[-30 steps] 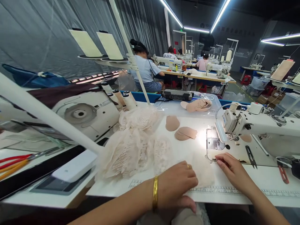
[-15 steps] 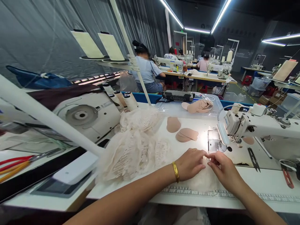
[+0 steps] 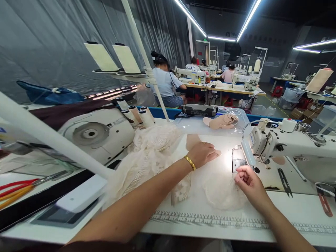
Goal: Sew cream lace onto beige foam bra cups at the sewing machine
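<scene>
My left hand (image 3: 204,153), with a gold bangle and a ring, lies over the beige foam pads (image 3: 193,140) on the white sewing table (image 3: 288,210), its fingers curled down on them. My right hand (image 3: 246,178) is closed, pinching the edge of a round pale lace piece (image 3: 223,191) just in front of the sewing machine's needle plate (image 3: 237,161). The white sewing machine (image 3: 288,140) stands to the right. A heap of cream lace (image 3: 149,154) lies left of my left arm.
More beige pads (image 3: 222,121) sit on a clear lid at the back, by a black box (image 3: 200,110). Thread snips (image 3: 285,177) and red-handled scissors (image 3: 325,203) lie at the right. Thread cones (image 3: 136,113) and another machine (image 3: 94,133) are at the left. Other people sew at far tables.
My left hand has left the lace piece and reached forward onto the beige pads. My right hand stays on the lace piece, now pinching its edge alone.
</scene>
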`<state>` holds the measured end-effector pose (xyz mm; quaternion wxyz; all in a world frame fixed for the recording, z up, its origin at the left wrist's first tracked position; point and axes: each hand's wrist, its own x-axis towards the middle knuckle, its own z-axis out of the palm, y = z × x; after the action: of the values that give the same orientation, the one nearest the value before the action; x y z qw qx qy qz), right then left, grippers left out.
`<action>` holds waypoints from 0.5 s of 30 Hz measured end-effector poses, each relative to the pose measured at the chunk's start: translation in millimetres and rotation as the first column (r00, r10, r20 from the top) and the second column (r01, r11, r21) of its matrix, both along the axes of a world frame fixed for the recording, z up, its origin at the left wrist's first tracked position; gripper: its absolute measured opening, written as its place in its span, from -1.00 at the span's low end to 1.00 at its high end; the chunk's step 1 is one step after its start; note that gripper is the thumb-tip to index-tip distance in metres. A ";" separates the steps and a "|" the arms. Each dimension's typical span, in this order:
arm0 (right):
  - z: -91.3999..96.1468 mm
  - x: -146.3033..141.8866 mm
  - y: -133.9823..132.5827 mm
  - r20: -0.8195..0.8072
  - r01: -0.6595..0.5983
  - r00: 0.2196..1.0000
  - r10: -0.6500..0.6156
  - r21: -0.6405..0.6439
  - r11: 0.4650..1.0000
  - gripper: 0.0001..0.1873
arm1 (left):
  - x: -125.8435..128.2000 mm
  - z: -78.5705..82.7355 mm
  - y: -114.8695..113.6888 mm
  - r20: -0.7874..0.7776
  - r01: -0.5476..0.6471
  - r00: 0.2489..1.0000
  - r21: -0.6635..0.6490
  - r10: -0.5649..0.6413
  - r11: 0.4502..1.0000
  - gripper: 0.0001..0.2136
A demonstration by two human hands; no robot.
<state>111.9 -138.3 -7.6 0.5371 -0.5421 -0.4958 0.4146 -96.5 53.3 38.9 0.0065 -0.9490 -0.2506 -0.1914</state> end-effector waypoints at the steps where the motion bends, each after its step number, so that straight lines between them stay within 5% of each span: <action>1: 1.3 0.2 0.2 -0.026 0.000 1.000 0.000 -0.018 1.000 -0.59 | 1.3 3.8 -4.6 0.044 -0.013 0.999 0.017 0.012 1.000 -0.80; 4: 6.2 1.8 -0.1 -0.071 0.012 0.997 -0.017 -0.072 0.997 -0.56 | 3.8 20.7 -31.0 0.232 -0.029 0.972 -0.032 0.036 0.999 -0.74; 6: 9.3 3.2 -1.1 -0.074 0.021 0.997 -0.027 -0.087 0.996 -0.55 | 4.5 30.4 -55.4 0.299 0.055 0.954 -0.217 0.012 0.975 -0.75; 10: 14.0 2.8 -4.0 -0.048 0.016 0.999 -0.020 -0.081 0.997 -0.54 | 8.9 28.3 -96.3 0.134 0.132 0.988 -0.529 -0.071 0.838 -0.78; 13: 16.1 -1.3 -7.2 0.014 -0.007 1.000 0.007 -0.032 0.999 -0.59 | 17.4 16.4 -106.6 0.124 0.100 0.991 -0.514 -0.041 0.852 -0.87; 15: 17.5 -3.9 -10.7 0.092 -0.021 0.996 0.018 0.032 0.999 -0.65 | 23.5 13.2 -105.4 0.241 0.204 0.966 -0.472 -0.096 0.858 -0.84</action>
<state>108.0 -149.0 10.0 0.5187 -0.5467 -0.5318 0.3864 -73.0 -52.1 52.2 -0.2769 -0.9103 -0.2152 -0.2197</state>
